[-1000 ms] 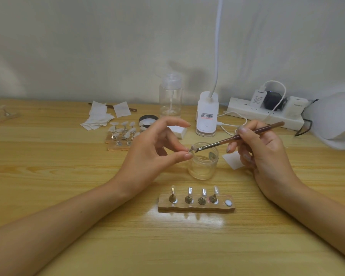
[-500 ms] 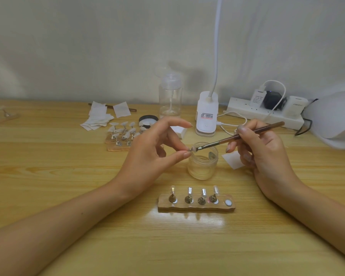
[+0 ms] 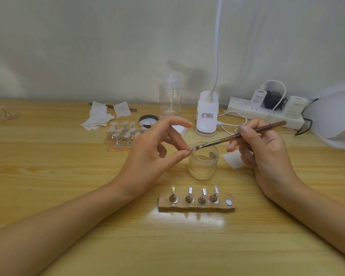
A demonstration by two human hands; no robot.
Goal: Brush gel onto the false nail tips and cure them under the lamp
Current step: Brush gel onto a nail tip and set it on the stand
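left hand fingers pinch clear nail tip; right hand fingers grip slim brown brush; bristles touch tip

The brush has drawn back slightly along the nail tip.

A plain off-white wall fills the upper half, crossed by soft grey shadows. Below, a light wooden table with yellow-brown grain spans the full width and meets the wall. A white desk lamp stands at the back by the wall, its thin neck rising out of view. A bright patch of light glints on the tabletop
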